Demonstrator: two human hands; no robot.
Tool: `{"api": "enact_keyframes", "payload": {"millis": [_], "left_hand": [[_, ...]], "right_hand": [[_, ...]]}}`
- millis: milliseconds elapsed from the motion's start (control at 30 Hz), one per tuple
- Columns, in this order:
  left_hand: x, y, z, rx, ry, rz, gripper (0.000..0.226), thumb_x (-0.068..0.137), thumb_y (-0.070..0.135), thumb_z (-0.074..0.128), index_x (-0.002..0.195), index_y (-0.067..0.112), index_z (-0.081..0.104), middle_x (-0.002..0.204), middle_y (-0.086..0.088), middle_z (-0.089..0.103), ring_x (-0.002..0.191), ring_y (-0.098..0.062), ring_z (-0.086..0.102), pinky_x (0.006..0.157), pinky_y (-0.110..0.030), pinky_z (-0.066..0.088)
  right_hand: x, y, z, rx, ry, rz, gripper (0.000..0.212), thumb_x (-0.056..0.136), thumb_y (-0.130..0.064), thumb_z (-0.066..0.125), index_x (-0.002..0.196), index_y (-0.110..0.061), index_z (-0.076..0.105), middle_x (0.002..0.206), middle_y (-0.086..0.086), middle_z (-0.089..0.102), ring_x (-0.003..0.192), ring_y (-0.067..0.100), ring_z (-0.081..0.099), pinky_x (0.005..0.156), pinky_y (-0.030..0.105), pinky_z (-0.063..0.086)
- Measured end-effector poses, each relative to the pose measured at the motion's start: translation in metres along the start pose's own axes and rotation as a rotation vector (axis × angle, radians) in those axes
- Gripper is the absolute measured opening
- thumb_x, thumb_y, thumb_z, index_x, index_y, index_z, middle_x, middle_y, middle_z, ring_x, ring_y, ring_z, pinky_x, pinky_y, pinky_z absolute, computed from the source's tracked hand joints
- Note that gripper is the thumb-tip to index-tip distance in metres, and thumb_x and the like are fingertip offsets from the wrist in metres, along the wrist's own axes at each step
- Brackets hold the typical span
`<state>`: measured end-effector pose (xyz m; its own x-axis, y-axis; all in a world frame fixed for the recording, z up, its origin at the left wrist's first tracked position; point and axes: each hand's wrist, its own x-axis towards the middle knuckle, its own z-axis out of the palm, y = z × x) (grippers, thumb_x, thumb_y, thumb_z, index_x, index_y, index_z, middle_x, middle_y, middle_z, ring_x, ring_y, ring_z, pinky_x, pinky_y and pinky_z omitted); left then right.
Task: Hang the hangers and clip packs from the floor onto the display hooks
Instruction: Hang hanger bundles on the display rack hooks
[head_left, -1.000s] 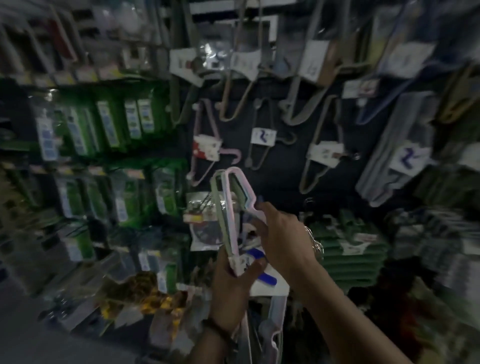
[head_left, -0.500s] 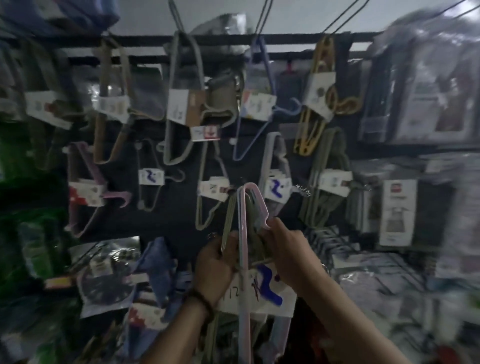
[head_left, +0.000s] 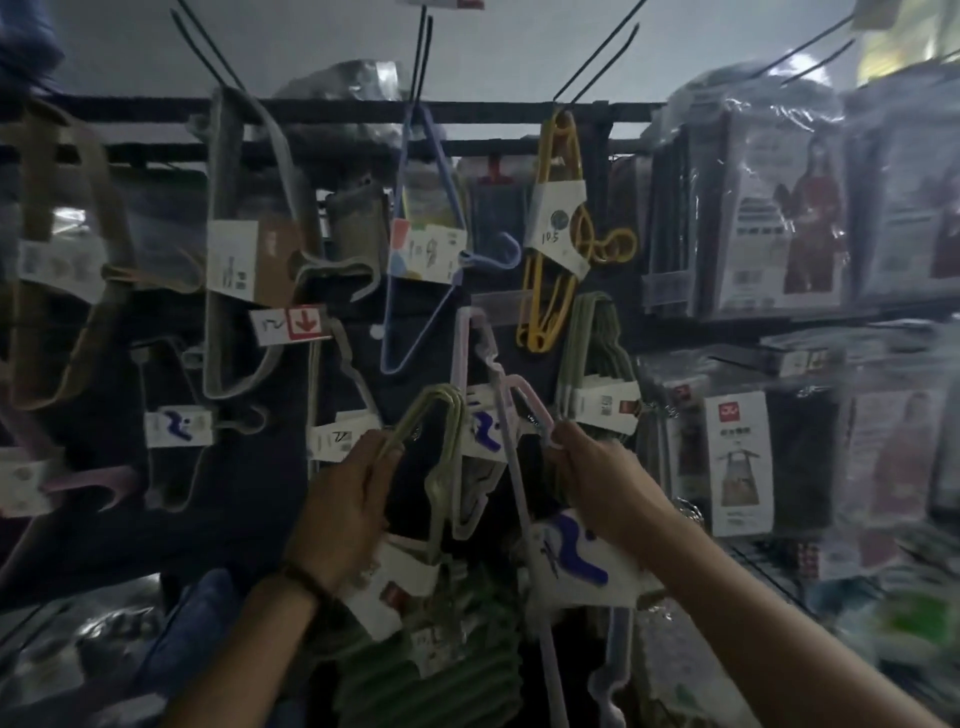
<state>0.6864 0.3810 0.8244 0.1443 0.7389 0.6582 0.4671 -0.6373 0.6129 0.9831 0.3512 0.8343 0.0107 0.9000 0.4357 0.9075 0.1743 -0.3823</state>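
Gripping left: the left hand (head_left: 348, 504) is closing around a pale green plastic hanger bundle (head_left: 441, 467) with a white paper band.
Pinching right: the right hand (head_left: 597, 478) is clasping the upper corner of a pale pink plastic hanger bundle (head_left: 511, 415), banded with a blue-marked white label.
Hovering place: both bundles are being held up in front of the dark display panel (head_left: 249, 467), beside a hanging yellow hanger pack (head_left: 556, 228).

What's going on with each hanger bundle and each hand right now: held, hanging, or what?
Left hand: closed on the green hanger pack.
Green hanger pack: held up, not hooked.
Right hand: gripping the pink hanger pack.
Pink hanger pack: held up, not hooked.
Yellow hanger pack: hanging on a hook.
Blue hanger pack: hanging.
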Motion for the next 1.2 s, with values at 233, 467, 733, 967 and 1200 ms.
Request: {"api": "enact_keyframes", "payload": {"millis": [233, 467, 733, 967, 1200], "left_hand": [[0.046, -0.019, 0.014, -0.113, -0.216, 0.249, 0.008, 0.091, 0.062, 0.069, 0.095, 0.059, 0.075, 0.084, 0.021, 0.076, 0.077, 0.003, 0.071, 0.066, -0.011, 0.051], [0.072, -0.041, 0.03, -0.05, -0.265, 0.331, 0.024, 0.1, 0.029, 0.066, 0.113, 0.049, 0.07, 0.106, 0.041, 0.07, 0.101, 0.013, 0.067, 0.084, -0.007, 0.048], [0.087, -0.058, 0.064, 0.029, -0.134, 0.473, 0.034, 0.102, 0.035, 0.063, 0.136, 0.03, 0.064, 0.137, 0.042, 0.056, 0.126, 0.013, 0.058, 0.107, -0.013, 0.046], [0.102, -0.059, 0.077, 0.098, -0.095, 0.549, 0.047, 0.104, 0.025, 0.064, 0.149, 0.029, 0.053, 0.151, 0.029, 0.052, 0.136, 0.008, 0.053, 0.115, -0.019, 0.042], [0.107, -0.067, 0.086, 0.101, -0.074, 0.528, 0.045, 0.101, 0.014, 0.067, 0.145, 0.022, 0.058, 0.15, 0.026, 0.054, 0.134, 0.0, 0.059, 0.114, -0.023, 0.046]], "right_hand": [[0.062, -0.022, 0.019, -0.053, 0.04, -0.051, 0.021, 0.11, -0.039, 0.043, 0.121, -0.022, 0.044, 0.075, -0.005, 0.047, 0.07, 0.028, 0.057, 0.061, 0.044, 0.051], [0.09, -0.02, 0.033, 0.007, 0.224, -0.182, 0.014, 0.11, -0.037, 0.042, 0.117, -0.025, 0.039, 0.073, -0.001, 0.058, 0.056, 0.023, 0.054, 0.049, 0.039, 0.043], [0.1, 0.001, 0.048, 0.012, 0.514, -0.316, 0.017, 0.109, -0.032, 0.05, 0.116, -0.016, 0.05, 0.078, -0.004, 0.058, 0.051, 0.019, 0.051, 0.045, 0.028, 0.035], [0.114, 0.01, 0.044, 0.062, 0.662, -0.356, 0.018, 0.11, -0.034, 0.042, 0.106, -0.016, 0.045, 0.088, 0.001, 0.06, 0.052, 0.014, 0.037, 0.048, 0.021, 0.019], [0.134, 0.023, 0.05, 0.106, 0.634, -0.447, 0.019, 0.108, -0.036, 0.037, 0.103, -0.018, 0.04, 0.086, 0.002, 0.056, 0.048, 0.019, 0.04, 0.044, 0.024, 0.028]]}}
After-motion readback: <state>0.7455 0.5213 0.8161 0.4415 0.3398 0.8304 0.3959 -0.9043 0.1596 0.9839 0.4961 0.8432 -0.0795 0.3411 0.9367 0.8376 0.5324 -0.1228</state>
